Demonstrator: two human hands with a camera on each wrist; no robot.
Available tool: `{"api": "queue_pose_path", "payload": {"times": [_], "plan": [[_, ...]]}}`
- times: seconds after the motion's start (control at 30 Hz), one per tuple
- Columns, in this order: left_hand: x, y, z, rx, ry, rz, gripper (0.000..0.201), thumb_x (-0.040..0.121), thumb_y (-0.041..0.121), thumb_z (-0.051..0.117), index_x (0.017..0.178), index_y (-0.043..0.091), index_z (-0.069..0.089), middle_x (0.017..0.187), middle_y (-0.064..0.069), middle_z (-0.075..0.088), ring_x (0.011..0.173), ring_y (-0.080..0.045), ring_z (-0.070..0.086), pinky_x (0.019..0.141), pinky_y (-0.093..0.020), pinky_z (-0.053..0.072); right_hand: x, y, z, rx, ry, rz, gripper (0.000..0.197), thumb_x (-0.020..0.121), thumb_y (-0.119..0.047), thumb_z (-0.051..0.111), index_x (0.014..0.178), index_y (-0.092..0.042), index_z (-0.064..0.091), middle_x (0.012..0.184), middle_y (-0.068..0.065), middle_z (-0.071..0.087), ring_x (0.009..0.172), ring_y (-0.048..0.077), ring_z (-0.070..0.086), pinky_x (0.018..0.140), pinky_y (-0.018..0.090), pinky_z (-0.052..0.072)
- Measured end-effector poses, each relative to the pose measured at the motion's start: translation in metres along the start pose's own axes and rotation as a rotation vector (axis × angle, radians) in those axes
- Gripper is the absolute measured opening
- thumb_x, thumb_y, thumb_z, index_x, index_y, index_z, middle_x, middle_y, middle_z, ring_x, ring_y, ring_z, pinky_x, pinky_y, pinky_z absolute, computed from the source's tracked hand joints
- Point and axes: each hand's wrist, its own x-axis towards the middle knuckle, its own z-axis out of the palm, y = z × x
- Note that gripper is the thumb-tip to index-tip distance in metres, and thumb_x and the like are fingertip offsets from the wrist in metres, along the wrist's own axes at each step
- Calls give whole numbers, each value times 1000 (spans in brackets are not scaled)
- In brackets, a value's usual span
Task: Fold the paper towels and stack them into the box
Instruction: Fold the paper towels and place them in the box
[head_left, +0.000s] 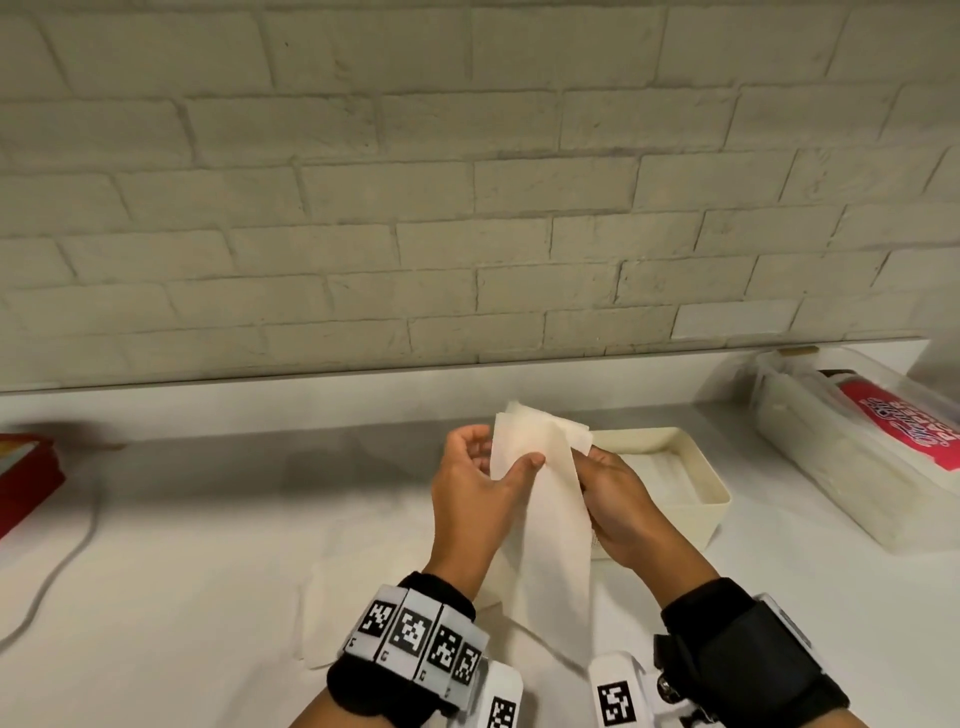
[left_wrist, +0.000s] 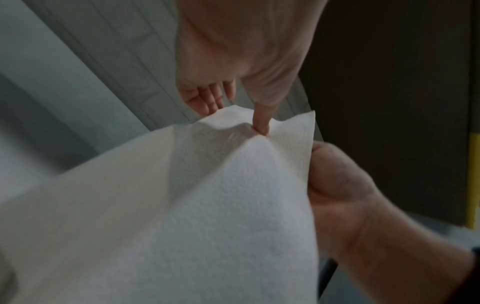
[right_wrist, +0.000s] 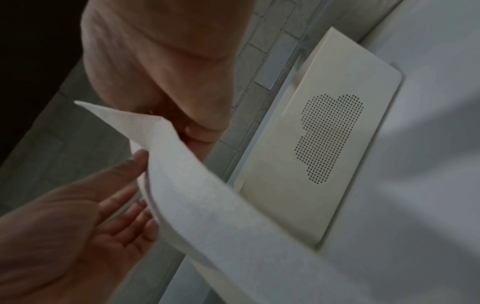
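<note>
A long white paper towel (head_left: 545, 499) is held up above the counter, its lower end trailing down toward my wrists. My left hand (head_left: 511, 452) pinches its upper part, thumb on the front and fingers behind. In the left wrist view the thumb (left_wrist: 261, 123) dents the paper towel (left_wrist: 207, 205). My right hand (head_left: 584, 467) grips the towel's right edge with curled fingers. The right hand (right_wrist: 182, 127) shows the same grip on the paper towel (right_wrist: 207, 195) in the right wrist view. The cream box (head_left: 714, 499) stands just right of my hands with folded towels inside.
Another flat paper towel (head_left: 332, 597) lies on the white counter below my left wrist. A clear bin with a red-labelled towel pack (head_left: 857, 452) sits at the far right. At the left edge are a red box (head_left: 21, 478) and a grey cable (head_left: 67, 545). A brick wall stands behind.
</note>
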Motion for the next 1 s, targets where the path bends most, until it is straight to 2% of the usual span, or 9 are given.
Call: {"api": "queue_pose_path", "payload": {"times": [0.1,0.2,0.33,0.4,0.53,0.67,0.73,0.87,1.0], "plan": [[4,1,-1,-89,-18,-47,52,65,21,84,104,23,50,97,9,63,83,-4,61,67,-8,47,1,0,-6,22,-34,5,19,93,-21,52,89,-16,70,83,5,74,71,19,70,70,31,54],[4,2,-2,-124,-46,-5,40,68,13,82,94,26,54,90,9,65,76,-3,62,65,-9,49,1,-1,-9,10,-44,-6,19,93,-18,50,90,-15,69,75,0,73,63,12,68,57,22,54],[4,4,-4,-207,-100,21,22,70,12,80,77,23,63,75,7,68,69,-8,61,64,-14,49,0,-5,-14,1,-32,-40,25,97,-10,41,89,-11,64,49,-9,62,41,1,52,39,10,37],[8,1,-5,-245,-100,-1,18,68,16,81,74,22,65,75,4,69,72,-12,61,68,-18,50,0,-6,-16,-22,-50,-44,26,98,-12,39,89,-14,63,48,-11,60,42,2,50,40,9,36],[14,-6,-5,-232,-79,-20,28,53,47,82,71,30,69,96,-3,71,95,-24,65,86,-39,53,1,-7,-18,-129,-86,-50,24,96,-15,43,98,-19,67,70,-6,70,59,6,62,53,16,46],[15,-1,-4,-328,-160,-75,16,71,18,80,71,19,64,73,9,70,73,-9,63,70,-25,52,0,-9,-17,-176,-121,-53,26,97,-14,43,96,-24,66,70,-9,70,60,4,61,56,16,47],[13,3,-4,-378,-204,-96,18,75,8,75,72,16,59,63,12,66,62,-3,60,61,-17,49,0,-8,-17,-191,-136,-53,29,97,-8,40,94,-23,64,60,-12,67,51,-1,57,50,12,43],[14,2,-4,-402,-217,-104,17,72,9,76,72,15,60,74,0,65,72,-14,59,71,-28,50,-2,-7,-21,-209,-146,-64,30,96,-9,41,93,-26,66,65,-13,68,58,1,60,57,16,47],[15,-2,-4,-372,-177,-58,20,70,11,79,67,17,60,69,3,64,69,-14,58,67,-26,49,-3,-11,-24,-168,-139,-51,24,97,-20,43,87,-18,65,56,-12,64,56,2,57,55,14,46]]}}
